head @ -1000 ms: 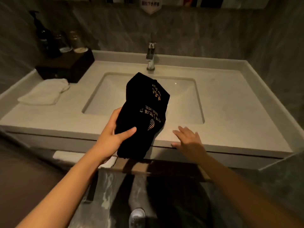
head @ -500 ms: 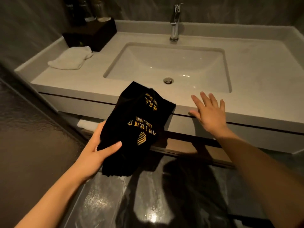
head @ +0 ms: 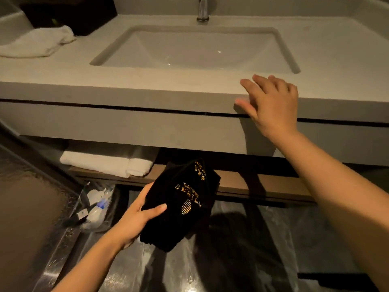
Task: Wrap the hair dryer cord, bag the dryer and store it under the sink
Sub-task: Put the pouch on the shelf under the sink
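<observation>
A black cloth bag with gold lettering bulges with something inside; its contents are hidden. My left hand grips its lower left side, holding it low in front of the wooden shelf under the sink counter. The bag's top end reaches the shelf's front edge. My right hand rests flat on the counter's front edge, fingers spread, holding nothing. The basin lies just behind it.
Folded white towels lie on the shelf's left part. A bin with plastic bottles stands on the floor at lower left. On the counter sit a white cloth, a dark box and the faucet.
My left hand has lowered the bag from above the counter to shelf height below it. The view has dropped and moved closer. My right hand stays on the counter's edge.
</observation>
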